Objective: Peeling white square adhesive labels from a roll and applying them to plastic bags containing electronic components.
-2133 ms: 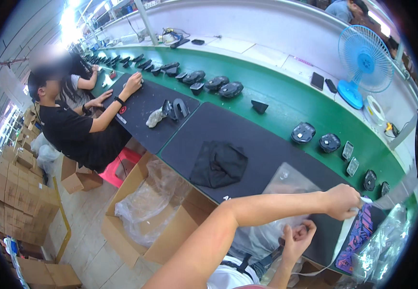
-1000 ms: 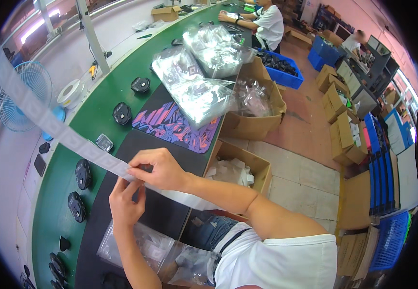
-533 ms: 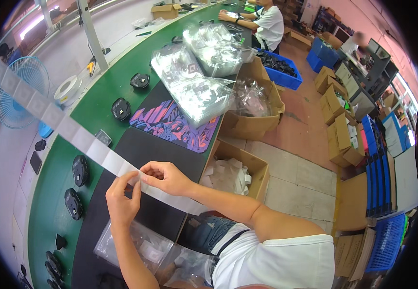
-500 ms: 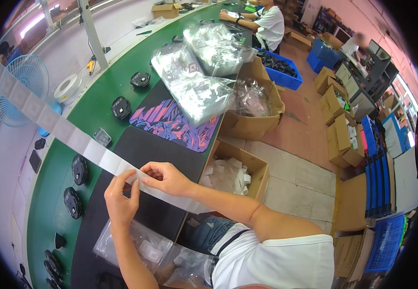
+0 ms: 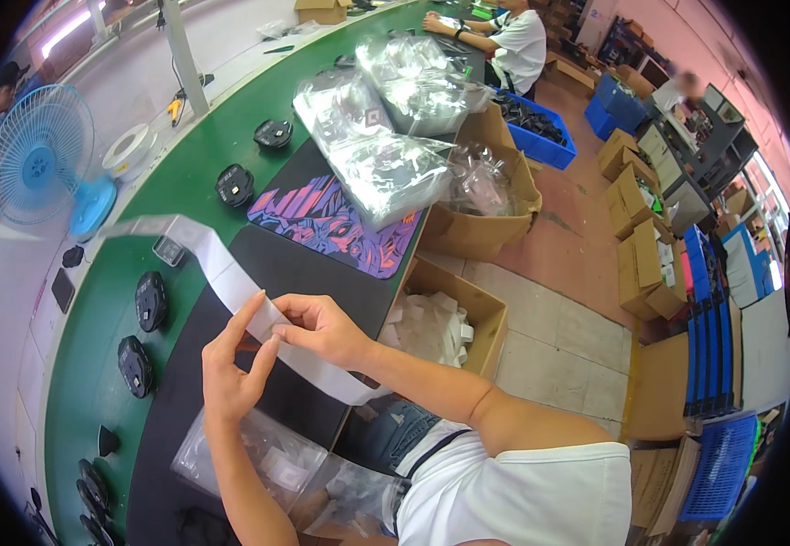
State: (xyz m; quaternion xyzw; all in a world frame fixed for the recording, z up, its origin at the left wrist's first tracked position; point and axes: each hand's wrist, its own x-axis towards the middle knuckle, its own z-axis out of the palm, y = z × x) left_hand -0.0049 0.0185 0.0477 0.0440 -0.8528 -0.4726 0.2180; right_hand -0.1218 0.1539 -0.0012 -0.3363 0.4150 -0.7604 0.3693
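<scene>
Between my hands runs a long white strip of square labels [image 5: 226,277], its surface pale and slightly glossy. My left hand [image 5: 234,369] pinches it from the near side. The fingertips of my right hand [image 5: 329,335] grip it beside the left fingertips. Beyond the hands the strip bows up to the far left, over a small clear square case [image 5: 169,250]; its lower end curls toward my lap. Under my left forearm lie clear plastic bags [image 5: 276,462] with a pale square label showing.
Black mouse-shaped devices [image 5: 150,301] stand along the green bench [image 5: 95,364]. A patterned mat [image 5: 345,223] lies under a pile of clear bags [image 5: 377,173]. To the right are cardboard boxes [image 5: 490,232]. A blue fan [image 5: 42,164] stands at left; a co-worker [image 5: 518,45] sits beyond.
The strip, stretched straight toward the upper left before, is now slack and curved. A pale piece of it shows at the left edge. Both hands stay close to the same place.
</scene>
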